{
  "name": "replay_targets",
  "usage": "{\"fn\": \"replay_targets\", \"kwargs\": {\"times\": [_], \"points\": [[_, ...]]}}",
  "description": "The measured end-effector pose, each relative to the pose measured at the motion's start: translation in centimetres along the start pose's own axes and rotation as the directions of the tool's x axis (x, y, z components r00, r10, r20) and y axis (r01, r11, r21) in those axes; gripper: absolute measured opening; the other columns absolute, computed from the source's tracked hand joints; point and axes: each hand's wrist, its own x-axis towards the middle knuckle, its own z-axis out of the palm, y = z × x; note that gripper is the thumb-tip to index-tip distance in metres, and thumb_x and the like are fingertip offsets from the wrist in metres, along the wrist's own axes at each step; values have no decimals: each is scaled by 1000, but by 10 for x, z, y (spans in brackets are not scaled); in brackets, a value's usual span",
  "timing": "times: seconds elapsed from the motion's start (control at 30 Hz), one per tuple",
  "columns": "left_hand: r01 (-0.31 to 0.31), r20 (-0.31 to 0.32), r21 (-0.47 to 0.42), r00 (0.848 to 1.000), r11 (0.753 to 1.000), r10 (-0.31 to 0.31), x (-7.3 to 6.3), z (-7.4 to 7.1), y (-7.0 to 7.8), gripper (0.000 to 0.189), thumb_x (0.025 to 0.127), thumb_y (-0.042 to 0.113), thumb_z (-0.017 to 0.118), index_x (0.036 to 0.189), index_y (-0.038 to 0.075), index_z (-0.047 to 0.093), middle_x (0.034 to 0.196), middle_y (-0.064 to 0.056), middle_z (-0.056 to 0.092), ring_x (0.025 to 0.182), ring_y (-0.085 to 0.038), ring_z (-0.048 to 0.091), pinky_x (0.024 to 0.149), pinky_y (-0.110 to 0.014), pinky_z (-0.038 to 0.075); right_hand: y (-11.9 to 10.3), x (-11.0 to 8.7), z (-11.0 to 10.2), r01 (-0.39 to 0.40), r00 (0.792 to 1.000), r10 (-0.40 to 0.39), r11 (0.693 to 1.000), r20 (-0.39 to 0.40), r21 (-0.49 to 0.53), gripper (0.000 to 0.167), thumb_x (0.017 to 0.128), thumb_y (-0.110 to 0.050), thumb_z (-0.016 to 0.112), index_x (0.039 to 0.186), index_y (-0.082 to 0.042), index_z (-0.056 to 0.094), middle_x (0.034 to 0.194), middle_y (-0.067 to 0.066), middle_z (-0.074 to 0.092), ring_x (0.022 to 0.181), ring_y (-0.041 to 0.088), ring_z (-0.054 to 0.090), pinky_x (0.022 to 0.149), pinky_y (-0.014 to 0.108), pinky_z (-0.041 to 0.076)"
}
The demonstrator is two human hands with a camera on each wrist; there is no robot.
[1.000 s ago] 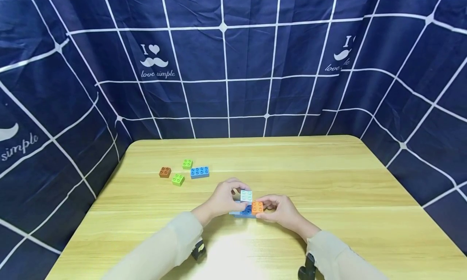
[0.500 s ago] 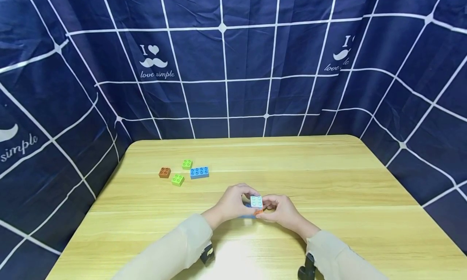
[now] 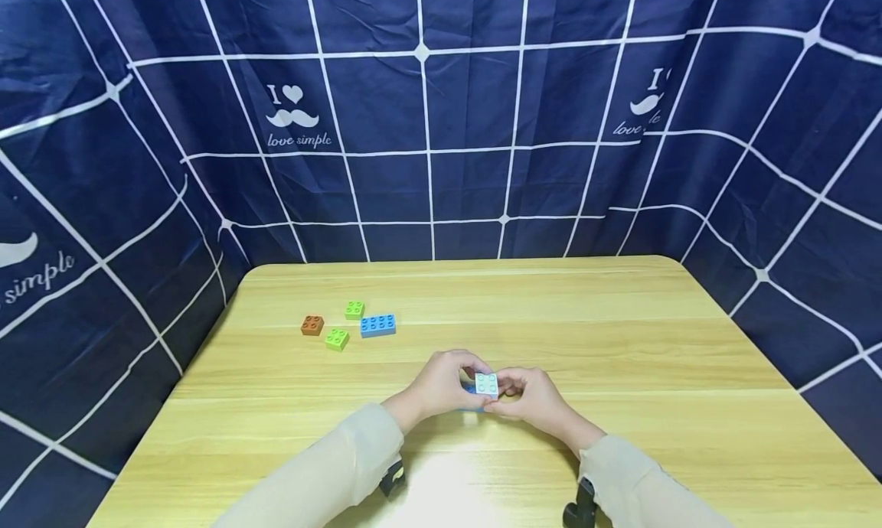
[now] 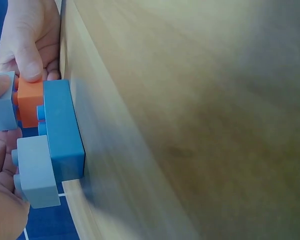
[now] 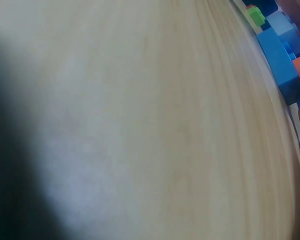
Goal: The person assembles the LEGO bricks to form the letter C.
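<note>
My left hand [image 3: 441, 386] pinches a pale blue square building brick [image 3: 486, 384] by its sides, right above an orange brick [image 4: 30, 105]. Some orange studs show between these two in the left wrist view. My right hand [image 3: 530, 396] holds the orange brick between thumb and fingers. Below it lies a long blue brick [image 4: 62, 130] on the table, with the orange one at one end. A second pale blue brick [image 4: 37, 170] sits at the blue brick's other end, partly overhanging it. In the head view my left hand hides most of this build.
Toward the back left of the wooden table [image 3: 586, 321] lie a brown brick [image 3: 312, 325], a green brick [image 3: 354, 310], another green brick [image 3: 337, 339] and a long blue brick [image 3: 377, 325]. Dark blue gridded cloth [image 3: 468, 184] surrounds the table's back and sides.
My left hand has moved right with the pale blue brick, from beside the orange brick to directly above it, and lowered it slightly. My right hand has stayed in place.
</note>
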Motion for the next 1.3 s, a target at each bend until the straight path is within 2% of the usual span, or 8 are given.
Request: {"fn": "replay_targets", "kwargs": {"times": [0.2, 0.43, 0.87, 1.07, 1.2, 1.3], "points": [[-5, 18, 2, 1000, 1000, 5, 1, 0, 3, 31, 71, 15, 83, 99, 13, 70, 94, 13, 63, 84, -2, 54, 73, -21, 46, 2, 1, -1, 8, 1000, -8, 1000, -9, -29, 37, 72, -15, 84, 103, 0, 69, 81, 0, 68, 72, 12, 62, 67, 25, 53], [-7, 3, -8, 1000, 1000, 7, 2, 0, 3, 30, 70, 15, 84, 97, 12, 70, 94, 12, 64, 84, -4, 54, 73, -21, 46, 1, 2, -1, -2, 1000, 2, 1000, -3, -31, 38, 72, -19, 84, 104, -2, 70, 82, -2, 68, 72, 12, 62, 67, 25, 53], [33, 20, -3, 999, 999, -33, 5, 0, 2, 29, 70, 14, 85, 95, 13, 70, 92, 13, 63, 83, -3, 55, 75, -21, 46, 4, 2, 0, -8, 1000, 8, 1000, -12, -28, 37, 72, -19, 84, 103, -3, 70, 81, -2, 68, 72, 13, 62, 67, 25, 53], [46, 12, -17, 999, 999, -45, 2, 0, 3, 29, 70, 12, 85, 96, 10, 72, 92, 9, 65, 84, -9, 58, 74, -22, 47, 4, 1, 1, -23, 1000, 23, 999, -10, -23, 38, 72, -20, 84, 103, -3, 70, 83, -1, 68, 73, 14, 61, 67, 25, 52], [53, 14, 14, 998, 998, -54, 2, 1, 2, 30, 69, 14, 85, 96, 11, 72, 91, 11, 64, 84, -10, 58, 70, -19, 47, 3, 1, 2, -43, 999, 42, 998, -17, -54, 37, 72, -17, 84, 103, -3, 70, 82, -2, 68, 73, 13, 60, 66, 24, 51], [63, 8, 16, 998, 998, -63, 2, 2, 2, 30, 69, 14, 86, 96, 12, 73, 90, 12, 64, 83, -9, 58, 69, -18, 48, 2, 1, 2, -53, 999, 52, 996, -18, -70, 36, 72, -11, 83, 104, -1, 69, 83, 0, 68, 74, 18, 60, 67, 26, 51]]}}
